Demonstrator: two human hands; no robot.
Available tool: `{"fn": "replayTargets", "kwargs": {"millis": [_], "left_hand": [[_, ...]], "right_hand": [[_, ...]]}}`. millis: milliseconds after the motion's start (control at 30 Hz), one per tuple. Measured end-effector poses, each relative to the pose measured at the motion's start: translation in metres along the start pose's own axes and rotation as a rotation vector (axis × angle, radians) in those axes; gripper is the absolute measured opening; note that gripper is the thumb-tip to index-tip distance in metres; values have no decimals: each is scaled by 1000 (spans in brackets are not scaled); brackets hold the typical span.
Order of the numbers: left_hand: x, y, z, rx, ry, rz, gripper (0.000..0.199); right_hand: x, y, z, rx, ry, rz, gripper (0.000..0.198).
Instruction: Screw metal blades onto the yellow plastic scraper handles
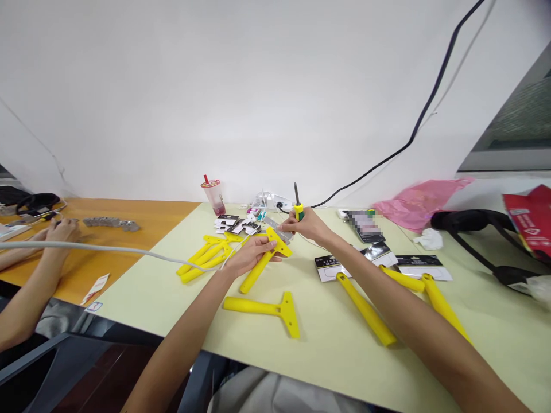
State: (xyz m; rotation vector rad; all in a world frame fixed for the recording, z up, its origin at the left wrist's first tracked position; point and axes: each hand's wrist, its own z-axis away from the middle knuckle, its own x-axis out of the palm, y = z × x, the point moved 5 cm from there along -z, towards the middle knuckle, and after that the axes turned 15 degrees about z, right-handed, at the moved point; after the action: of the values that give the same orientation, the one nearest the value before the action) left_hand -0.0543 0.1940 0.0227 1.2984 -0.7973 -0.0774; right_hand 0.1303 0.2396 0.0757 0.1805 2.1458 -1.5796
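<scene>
My left hand (249,257) is closed around a yellow scraper handle (253,276), its wide T-shaped head tilted up towards my right hand. With its shaft pointing up, a screwdriver (298,211) with a green and yellow grip sits in my right hand (313,227). Those same right fingers also pinch a thin silvery metal plate (284,234) beside the scraper head. Another yellow scraper (258,306) lies flat in front of me. Several more yellow scrapers (196,265) are bunched left of my left hand, close to black-and-white cards (228,220).
Right of my hands are yellow scrapers (365,310) with packaging cards (424,267), a phone (365,227), a pink bag (424,203) and a black headset (471,246). A cup (213,198) stands near the wall. A grey cable (107,245) crosses leftward. A co-worker's hands (62,232) are at the left.
</scene>
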Motion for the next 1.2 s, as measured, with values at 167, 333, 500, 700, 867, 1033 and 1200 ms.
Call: {"fn": "replayTargets", "kwargs": {"millis": [167,333,500,700,867,1033,1200], "left_hand": [[-1,-1,-1,-9,16,-7,36],[2,0,0,-15,12,-12,38],[0,2,0,4,44,-11,37],[-3,3,0,34,75,20,33],[-9,4,-4,86,121,92,29],[-14,3,-7,109,145,139,24],[-11,2,-8,114,153,160,22]], "right_hand": [[1,-1,1,-2,-21,0,58],[0,-2,1,-14,-45,40,55],[-3,-4,3,-23,-88,89,53],[-3,-12,8,4,-179,111,55],[1,-18,10,-31,-147,58,57],[4,-15,11,-35,-113,25,60],[8,-4,7,-16,-97,25,63]]}}
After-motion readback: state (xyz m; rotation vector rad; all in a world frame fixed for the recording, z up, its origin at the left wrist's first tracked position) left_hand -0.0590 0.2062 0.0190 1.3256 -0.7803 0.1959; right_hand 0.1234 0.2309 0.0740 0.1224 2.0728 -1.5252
